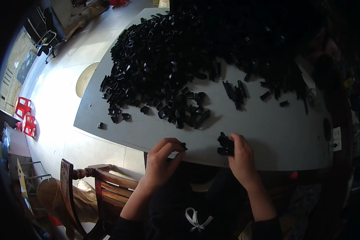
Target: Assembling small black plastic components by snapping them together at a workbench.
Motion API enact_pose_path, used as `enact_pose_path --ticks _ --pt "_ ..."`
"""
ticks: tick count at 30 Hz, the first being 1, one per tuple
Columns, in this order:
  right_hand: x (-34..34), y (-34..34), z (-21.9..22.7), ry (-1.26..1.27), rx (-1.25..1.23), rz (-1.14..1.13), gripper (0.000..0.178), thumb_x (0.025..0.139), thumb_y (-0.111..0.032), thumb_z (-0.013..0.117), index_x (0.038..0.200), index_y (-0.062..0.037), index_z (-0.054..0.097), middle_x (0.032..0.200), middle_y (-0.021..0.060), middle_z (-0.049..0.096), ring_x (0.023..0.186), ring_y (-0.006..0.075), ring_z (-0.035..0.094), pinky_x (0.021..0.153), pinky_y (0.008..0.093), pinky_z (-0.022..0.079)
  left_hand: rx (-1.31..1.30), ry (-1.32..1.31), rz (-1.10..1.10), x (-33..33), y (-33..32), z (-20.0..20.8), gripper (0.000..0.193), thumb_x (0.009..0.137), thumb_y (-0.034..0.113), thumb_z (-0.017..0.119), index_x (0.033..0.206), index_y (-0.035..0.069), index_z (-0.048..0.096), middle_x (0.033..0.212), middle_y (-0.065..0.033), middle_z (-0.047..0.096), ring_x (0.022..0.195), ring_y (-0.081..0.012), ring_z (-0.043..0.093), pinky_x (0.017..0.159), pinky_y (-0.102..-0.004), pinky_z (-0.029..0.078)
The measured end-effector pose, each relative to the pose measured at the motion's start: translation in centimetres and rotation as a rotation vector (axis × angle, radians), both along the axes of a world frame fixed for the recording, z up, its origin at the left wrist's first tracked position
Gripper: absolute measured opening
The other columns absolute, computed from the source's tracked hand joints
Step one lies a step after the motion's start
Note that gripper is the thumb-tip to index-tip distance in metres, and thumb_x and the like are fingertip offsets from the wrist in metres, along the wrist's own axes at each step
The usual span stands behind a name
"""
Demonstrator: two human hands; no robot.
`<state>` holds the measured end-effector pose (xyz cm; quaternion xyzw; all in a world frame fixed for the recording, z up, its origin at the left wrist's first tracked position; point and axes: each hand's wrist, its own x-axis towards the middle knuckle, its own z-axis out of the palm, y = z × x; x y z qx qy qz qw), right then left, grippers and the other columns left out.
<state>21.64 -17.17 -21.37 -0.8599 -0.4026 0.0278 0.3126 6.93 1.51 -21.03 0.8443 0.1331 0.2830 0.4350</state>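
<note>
Close to the near edge of the grey table (268, 148), my left hand (164, 158) pinches a small black plastic part (183, 146) between thumb and fingers. To its right, my right hand (241, 156) grips a larger black plastic piece (225, 145) with notched ends. The two parts are held apart. Beyond my hands spreads a big heap of small black plastic parts (148, 68). A few longer black pieces (236, 94) lie together right of the heap's front. The exact shape of the parts is hard to make out in the dim light.
A wooden chair (114, 186) stands at the lower left, beside the table. Red plastic stools (29, 126) and a black chair (48, 32) are on the pale floor at the left. A white wall socket (337, 139) shows at the right. The far right is very dark.
</note>
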Motion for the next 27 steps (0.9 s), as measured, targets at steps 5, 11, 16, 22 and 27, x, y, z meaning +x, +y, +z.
enact_pose_path --ticks 5,11,16,22,27 --pt "-1.9 -1.2 3.1 0.064 0.091 0.115 0.034 0.065 0.013 0.063 0.095 -0.001 0.052 0.098 0.0142 0.059 0.092 0.0326 0.06 0.078 0.0369 0.05 -0.153 0.01 -0.146 -0.1 -1.6 1.6 0.016 0.071 -0.006 0.07 0.083 0.002 0.064 0.096 -0.0094 0.064 0.088 -0.0229 0.066 0.076 -0.03 0.053" --pt "-1.9 -0.6 2.8 0.025 0.18 0.164 0.028 0.068 0.01 0.065 0.091 -0.0023 0.054 0.082 0.0122 0.061 0.075 0.0286 0.063 0.065 0.0347 0.05 -0.121 0.005 -0.157 0.5 -1.7 0.8 0.016 0.07 -0.007 0.07 0.083 0.002 0.063 0.095 -0.01 0.064 0.087 -0.0229 0.065 0.075 -0.0298 0.052" --pt "-2.5 -2.3 1.6 0.217 0.121 0.145 0.025 0.074 0.003 0.068 0.095 -0.0019 0.056 0.084 0.011 0.063 0.078 0.0279 0.065 0.067 0.0321 0.051 -0.106 0.016 -0.11 0.4 -0.9 -0.9 0.015 0.071 -0.007 0.069 0.083 0.002 0.063 0.095 -0.0109 0.064 0.087 -0.0234 0.065 0.075 -0.03 0.052" --pt "-3.1 -6.8 -0.2 0.564 -0.566 0.423 0.037 0.072 -0.007 0.072 0.106 -0.0035 0.058 0.1 0.012 0.067 0.093 0.0292 0.066 0.079 0.0361 0.053 -0.211 0.075 -0.05 -0.1 1.1 -2.5 0.014 0.075 -0.007 0.067 0.086 0.001 0.062 0.1 -0.0078 0.062 0.086 -0.0123 0.062 0.073 -0.0233 0.051" --pt "-2.4 -6.4 -4.9 0.555 -0.674 0.24 0.053 0.072 -0.011 0.073 0.121 -0.0009 0.054 0.12 0.0176 0.06 0.113 0.0343 0.056 0.095 0.041 0.046 -0.261 0.041 -0.038 0.1 1.2 -2.2 0.014 0.076 -0.006 0.067 0.087 0.0 0.061 0.098 -0.0097 0.063 0.084 -0.0177 0.067 0.073 -0.0254 0.053"
